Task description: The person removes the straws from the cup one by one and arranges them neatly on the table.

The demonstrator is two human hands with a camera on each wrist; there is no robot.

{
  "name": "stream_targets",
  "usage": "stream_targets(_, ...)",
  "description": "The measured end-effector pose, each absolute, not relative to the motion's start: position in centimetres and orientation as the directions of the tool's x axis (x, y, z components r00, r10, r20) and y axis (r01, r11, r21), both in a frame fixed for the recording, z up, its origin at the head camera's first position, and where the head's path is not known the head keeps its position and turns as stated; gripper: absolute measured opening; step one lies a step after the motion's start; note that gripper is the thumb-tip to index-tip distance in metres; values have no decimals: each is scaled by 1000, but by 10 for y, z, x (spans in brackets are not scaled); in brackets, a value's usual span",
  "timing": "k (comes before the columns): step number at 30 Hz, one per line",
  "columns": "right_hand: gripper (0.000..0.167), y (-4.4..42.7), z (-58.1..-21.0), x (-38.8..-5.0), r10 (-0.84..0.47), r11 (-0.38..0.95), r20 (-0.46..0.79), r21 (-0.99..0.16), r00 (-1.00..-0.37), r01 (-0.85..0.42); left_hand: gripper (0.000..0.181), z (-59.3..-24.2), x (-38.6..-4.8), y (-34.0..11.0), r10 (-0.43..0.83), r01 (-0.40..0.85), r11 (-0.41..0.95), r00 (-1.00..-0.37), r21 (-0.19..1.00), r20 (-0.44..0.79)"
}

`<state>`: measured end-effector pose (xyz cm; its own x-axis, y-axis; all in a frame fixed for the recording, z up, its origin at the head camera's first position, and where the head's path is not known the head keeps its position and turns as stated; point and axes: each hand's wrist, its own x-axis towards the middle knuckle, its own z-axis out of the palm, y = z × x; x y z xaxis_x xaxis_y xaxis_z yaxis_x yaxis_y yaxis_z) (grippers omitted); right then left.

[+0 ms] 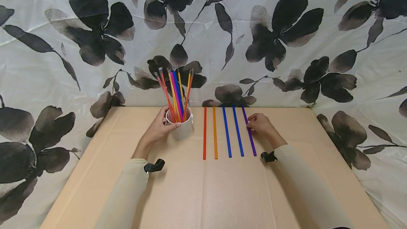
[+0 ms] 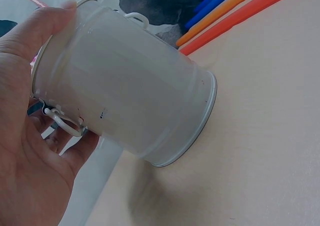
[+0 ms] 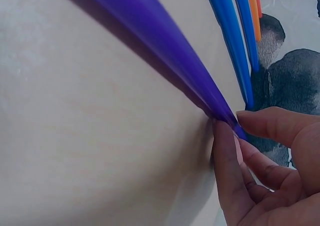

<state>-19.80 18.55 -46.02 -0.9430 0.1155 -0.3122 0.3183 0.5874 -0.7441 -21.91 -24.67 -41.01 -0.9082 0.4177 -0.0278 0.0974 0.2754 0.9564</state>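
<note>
My left hand grips a white metal bucket round its side near the rim, the thumb in front. Several coloured sticks, red, yellow, pink and blue, stand in the bucket. With thumb and fingertips my right hand pinches a purple stick on the table at its upper part. To its left lie two blue sticks, an orange stick and a red stick, side by side and apart.
The light wooden table ends just past the sticks' far ends. Behind and around it hangs a white cloth with dark flowers. Black bands are on both wrists.
</note>
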Motion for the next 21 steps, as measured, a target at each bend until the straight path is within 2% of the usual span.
stream_targets(21,36,180,-450,-192,129,609,-246,-745,-961,272,84,-412,-219,-251,432,103,277,-901,955,-28)
